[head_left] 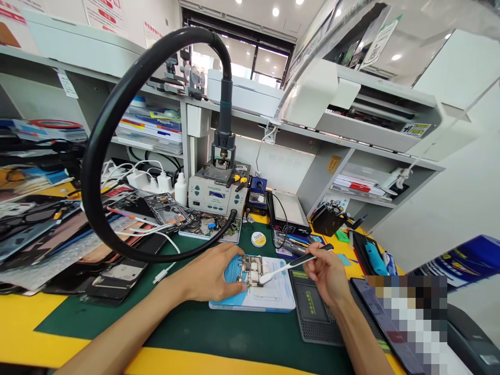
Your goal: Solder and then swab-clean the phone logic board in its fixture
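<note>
A small phone circuit board (252, 269) lies on a blue and white pad (269, 299) on the green mat (219, 328). My left hand (214, 276) rests on the pad and pins the board's left edge with its fingertips. My right hand (327, 273) grips a white-headed brush with a black handle (292, 264); its bristle end touches the board's right side.
A thick black hose (102, 136) loops from a hot-air station (217, 195) at the back. Opened phones and parts (156, 208) crowd the left. A solder tin (258, 239), a black ridged mat (312, 307) and tools lie to the right. Shelves stand behind.
</note>
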Available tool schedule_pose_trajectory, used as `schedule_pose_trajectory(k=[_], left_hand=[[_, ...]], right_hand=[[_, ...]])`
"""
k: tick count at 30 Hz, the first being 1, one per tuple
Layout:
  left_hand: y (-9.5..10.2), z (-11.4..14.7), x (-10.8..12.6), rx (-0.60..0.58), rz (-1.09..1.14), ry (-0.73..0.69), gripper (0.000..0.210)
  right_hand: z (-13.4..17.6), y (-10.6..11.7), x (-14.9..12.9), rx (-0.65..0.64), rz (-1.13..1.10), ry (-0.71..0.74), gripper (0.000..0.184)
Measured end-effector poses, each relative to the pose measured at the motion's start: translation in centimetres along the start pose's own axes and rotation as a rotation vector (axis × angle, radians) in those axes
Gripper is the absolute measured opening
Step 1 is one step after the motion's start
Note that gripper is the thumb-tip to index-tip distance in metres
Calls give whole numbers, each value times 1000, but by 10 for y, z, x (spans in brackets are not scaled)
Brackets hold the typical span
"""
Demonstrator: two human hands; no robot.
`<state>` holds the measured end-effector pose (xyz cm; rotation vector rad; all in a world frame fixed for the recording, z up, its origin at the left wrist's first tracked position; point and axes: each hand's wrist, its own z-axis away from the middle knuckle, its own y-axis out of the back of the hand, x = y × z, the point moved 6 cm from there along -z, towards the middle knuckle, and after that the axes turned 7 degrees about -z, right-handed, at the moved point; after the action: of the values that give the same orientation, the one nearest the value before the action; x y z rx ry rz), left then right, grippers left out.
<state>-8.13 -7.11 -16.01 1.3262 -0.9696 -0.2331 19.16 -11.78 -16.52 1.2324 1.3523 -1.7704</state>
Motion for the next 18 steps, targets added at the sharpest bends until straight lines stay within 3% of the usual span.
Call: schedule_pose_trajectory(k=[18], left_hand=[[0, 0, 1, -24, -7, 13, 64]], right_hand=[[-1, -1, 1, -7, 22, -12, 28]])
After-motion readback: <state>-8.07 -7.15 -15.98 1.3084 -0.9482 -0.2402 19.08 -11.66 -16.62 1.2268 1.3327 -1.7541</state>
